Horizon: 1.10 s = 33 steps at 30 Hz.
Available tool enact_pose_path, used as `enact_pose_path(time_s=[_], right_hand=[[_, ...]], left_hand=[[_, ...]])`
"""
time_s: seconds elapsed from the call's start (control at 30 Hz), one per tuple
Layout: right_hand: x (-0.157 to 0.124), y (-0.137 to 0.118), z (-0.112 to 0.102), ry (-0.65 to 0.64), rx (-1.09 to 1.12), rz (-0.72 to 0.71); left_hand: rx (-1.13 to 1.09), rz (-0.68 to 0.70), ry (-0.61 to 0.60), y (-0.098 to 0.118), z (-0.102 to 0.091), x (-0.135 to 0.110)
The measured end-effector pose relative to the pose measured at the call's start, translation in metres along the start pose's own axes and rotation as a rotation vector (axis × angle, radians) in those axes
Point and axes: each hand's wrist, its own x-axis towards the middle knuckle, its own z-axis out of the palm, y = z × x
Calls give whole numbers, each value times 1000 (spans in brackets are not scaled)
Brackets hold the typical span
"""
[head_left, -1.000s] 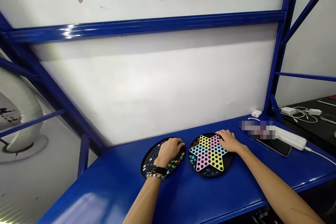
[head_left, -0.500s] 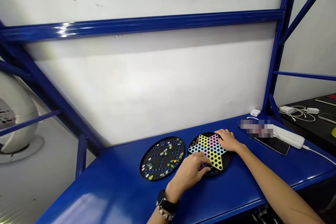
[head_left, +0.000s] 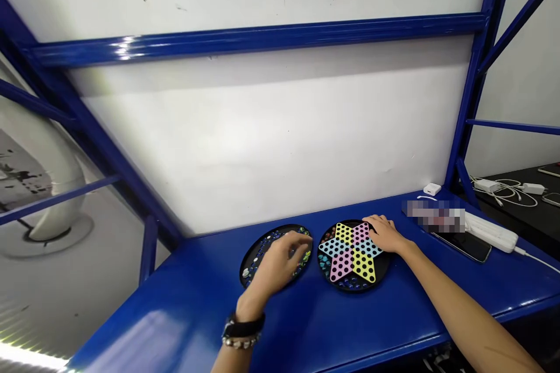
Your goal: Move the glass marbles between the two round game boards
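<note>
A round black Chinese checkers board [head_left: 345, 249] with a pastel star of holes lies on the blue table; dark marbles sit in pockets along its rim. My right hand [head_left: 385, 234] holds its far right edge, the thumb on the star and fingers at the rim. To the left lies a second round black board [head_left: 247, 256] with blue-rimmed holes and green, yellow and white marbles. Over this board hovers my left hand [head_left: 282, 256], palm down, thumb and bent fingers apart with no marble visible between them. It hides much of the board's middle.
A phone [head_left: 464, 245], a white power strip [head_left: 490, 232] and a white charger [head_left: 432, 188] lie at the table's right. Blue frame bars [head_left: 262, 38] cross the white wall behind. White cables [head_left: 510, 189] rest on a black table at far right.
My left hand has moved left from the star board to above the other board, uncovering the star's lower left. My right hand keeps its place on the rim. The view has shifted slightly left.
</note>
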Motion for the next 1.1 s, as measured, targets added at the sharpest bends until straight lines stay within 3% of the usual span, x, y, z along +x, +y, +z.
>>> enact_pose_path(time_s=[0.07, 0.17, 0.27, 0.33, 0.57, 0.87, 0.97, 1.03, 1.1], right_hand=[[0, 0, 0, 2, -1, -5], [0, 0, 0, 7, -12, -4], [0, 0, 1, 13, -14, 4], [0, 1, 0, 10, -20, 9], [-2, 0, -2, 2, -45, 13], [-1, 0, -2, -7, -41, 17], [-2, 0, -2, -7, -29, 16], [-2, 0, -1, -4, -28, 15], [-2, 1, -1, -2, -34, 16]], left_hand=[[51, -133, 25, -32, -17, 8], [-3, -174, -150, -62, -27, 12], [-36, -148, -335, -68, -18, 6], [1, -151, -371, -66, -10, 2], [-6, -147, -317, -68, -2, 1], [-361, -212, -166, -81, -19, -4], [-302, -232, -34, -84, -25, -4], [-174, -274, 87, -86, -26, -3], [-41, -293, 130, -87, -23, -2]])
